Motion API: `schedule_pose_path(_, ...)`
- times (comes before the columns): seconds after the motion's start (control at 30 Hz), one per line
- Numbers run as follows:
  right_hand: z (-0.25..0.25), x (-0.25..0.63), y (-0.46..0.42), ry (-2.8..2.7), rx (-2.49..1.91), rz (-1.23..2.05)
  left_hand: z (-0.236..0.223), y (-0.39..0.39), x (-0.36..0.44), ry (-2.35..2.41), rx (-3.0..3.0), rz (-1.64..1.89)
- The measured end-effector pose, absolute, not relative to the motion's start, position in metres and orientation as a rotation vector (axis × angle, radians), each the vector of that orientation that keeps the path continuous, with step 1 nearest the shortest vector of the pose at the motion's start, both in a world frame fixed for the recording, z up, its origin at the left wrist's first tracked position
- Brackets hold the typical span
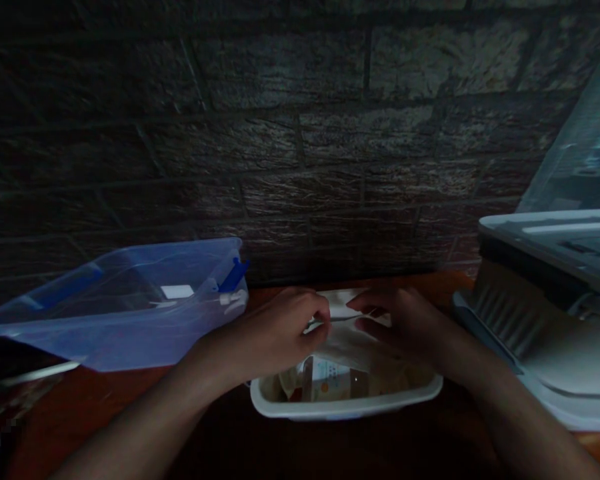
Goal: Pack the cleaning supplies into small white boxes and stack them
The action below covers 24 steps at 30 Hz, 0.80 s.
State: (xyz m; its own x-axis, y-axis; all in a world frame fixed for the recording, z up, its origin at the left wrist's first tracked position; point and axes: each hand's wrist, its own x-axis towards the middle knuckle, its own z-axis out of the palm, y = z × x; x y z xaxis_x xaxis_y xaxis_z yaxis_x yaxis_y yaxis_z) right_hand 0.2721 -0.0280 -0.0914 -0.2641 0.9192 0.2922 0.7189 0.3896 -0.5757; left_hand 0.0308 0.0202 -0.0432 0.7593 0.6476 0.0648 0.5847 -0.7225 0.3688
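Observation:
A white plastic basin (347,408) stands on the brown table in front of me, with several packaged things in it. Over the basin, my left hand (293,327) pinches one side of the upper edge of a thin whitish bag (337,343), its fingers curled and thumb close to them. My right hand (405,323) grips the same edge a short way to the right, fingers and thumb bent together. Beneath the bag, a clear packet with a pale printed label (330,379) shows near the basin's front rim. Dim light hides the bag's contents.
To the left is a clear bluish plastic box (130,340) with blue latches and a white item inside. A large white-and-grey container (555,373) stands on the right. Behind the table (100,400) rises a dark brick-patterned wall (300,133).

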Motion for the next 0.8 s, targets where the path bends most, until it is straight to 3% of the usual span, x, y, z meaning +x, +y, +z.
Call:
schedule_pose_path(0.17, -0.102, 0.267, -0.030, -2.357, -1.322, 0.475, -0.057, 0.027, 0.040, 0.849, 2.578, 0.150)
schedule_pose_path(0.43, -0.077, 0.271, -0.046, -1.999, -1.384, 0.289, -0.075, 0.030, 0.044, 0.849, 2.571, 0.231)
schedule_pose_path(0.63, -0.080, 0.278, -0.058, -1.979, -1.446, 0.339, -0.074, 0.017, 0.048, 0.741, 2.529, 0.252)
schedule_pose_path(0.8, -0.082, 0.281, -0.053, -1.886, -1.539, 0.184, -0.073, 0.018, 0.052, 0.709, 2.565, 0.298)
